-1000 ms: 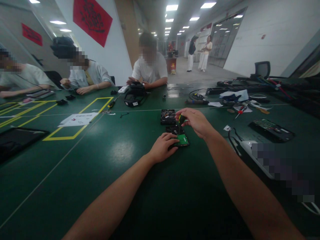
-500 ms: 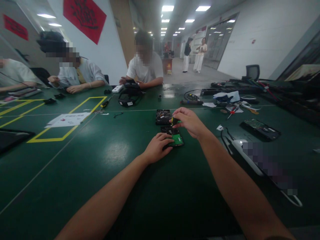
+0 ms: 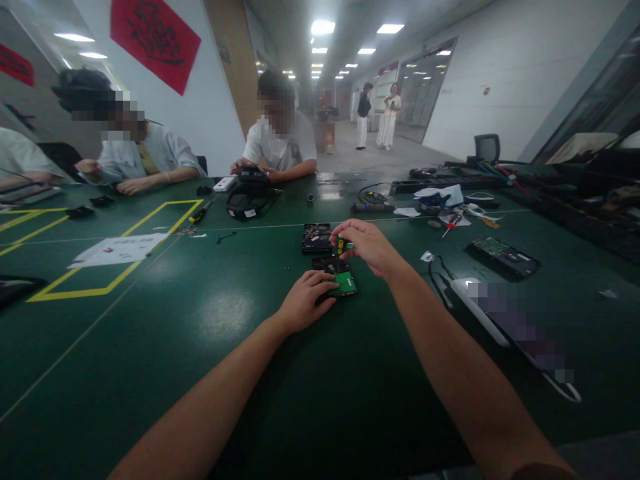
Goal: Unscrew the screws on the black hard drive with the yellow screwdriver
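Observation:
A hard drive with a green circuit board (image 3: 346, 285) lies on the dark green table (image 3: 240, 400). My left hand (image 3: 306, 300) rests on its left side, fingers spread over the board's edge. Above the drive, my right hand (image 3: 367, 245) pinches a yellow and black screwdriver (image 3: 341, 245) held upright, with its shaft pointing down at the drive. Whether the tip touches a screw is too small to tell. Just behind is another black drive (image 3: 316, 239), its right edge close to my right fingers.
Another drive (image 3: 503, 258), a white device (image 3: 480, 312) and a red screwdriver (image 3: 451, 225) lie to the right. Cables (image 3: 510, 179) cover the back right. Paper (image 3: 117, 250) and a black headset (image 3: 250, 197) are to the left. Several people sit across the table.
The whole view has shifted, so things appear further left and slightly lower. The screwdriver in my right hand now looks more upright, with its shaft visible. My left hand stays on the drive.

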`<control>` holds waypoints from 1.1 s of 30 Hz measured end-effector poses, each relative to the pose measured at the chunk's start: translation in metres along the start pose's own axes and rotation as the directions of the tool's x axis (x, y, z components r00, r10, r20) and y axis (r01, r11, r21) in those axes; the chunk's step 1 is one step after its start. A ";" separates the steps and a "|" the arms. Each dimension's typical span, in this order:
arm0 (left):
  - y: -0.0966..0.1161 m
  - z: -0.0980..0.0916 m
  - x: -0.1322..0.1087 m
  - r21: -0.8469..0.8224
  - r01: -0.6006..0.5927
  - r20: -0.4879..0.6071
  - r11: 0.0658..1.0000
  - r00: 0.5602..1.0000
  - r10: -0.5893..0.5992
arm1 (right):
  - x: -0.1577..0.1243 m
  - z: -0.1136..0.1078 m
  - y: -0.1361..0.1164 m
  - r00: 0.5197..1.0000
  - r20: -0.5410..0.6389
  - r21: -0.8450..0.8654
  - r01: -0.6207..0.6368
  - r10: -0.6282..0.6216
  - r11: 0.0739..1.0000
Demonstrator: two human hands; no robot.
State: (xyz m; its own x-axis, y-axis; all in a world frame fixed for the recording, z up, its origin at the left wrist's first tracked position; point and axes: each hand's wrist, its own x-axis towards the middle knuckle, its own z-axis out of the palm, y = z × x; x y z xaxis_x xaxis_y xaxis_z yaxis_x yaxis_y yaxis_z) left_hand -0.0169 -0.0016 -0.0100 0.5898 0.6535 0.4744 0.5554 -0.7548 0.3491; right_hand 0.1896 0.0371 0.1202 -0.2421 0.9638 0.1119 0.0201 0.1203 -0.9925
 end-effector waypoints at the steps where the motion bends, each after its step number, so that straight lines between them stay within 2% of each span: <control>1: 0.000 0.000 0.000 -0.001 0.001 0.002 1.000 1.000 -0.001 | 0.000 0.000 0.001 1.000 0.000 -0.003 0.003 -0.003 1.000; 14: 0.000 0.000 0.000 -0.014 0.010 0.004 1.000 1.000 -0.010 | -0.001 -0.009 0.000 0.998 -0.046 -0.084 0.026 -0.030 0.996; 21: 0.001 0.000 0.000 -0.005 0.002 0.002 1.000 1.000 -0.002 | -0.003 -0.009 -0.003 0.999 0.042 -0.122 0.027 -0.022 0.992; 28: 0.000 0.001 0.000 -0.008 -0.005 0.000 1.000 1.000 0.005 | -0.004 -0.007 -0.006 0.999 0.043 -0.111 0.011 -0.006 0.994; 33: -0.002 0.002 0.000 -0.017 -0.010 -0.021 1.000 1.000 0.009 | -0.007 -0.011 -0.009 0.997 0.074 -0.203 0.048 -0.033 0.978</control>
State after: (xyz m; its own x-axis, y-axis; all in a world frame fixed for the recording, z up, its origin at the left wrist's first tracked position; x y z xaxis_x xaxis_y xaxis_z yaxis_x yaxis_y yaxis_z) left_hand -0.0169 -0.0004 -0.0124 0.5826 0.6451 0.4944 0.5397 -0.7619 0.3580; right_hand 0.2019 0.0321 0.1292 -0.3135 0.9391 0.1408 0.2053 0.2119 -0.9555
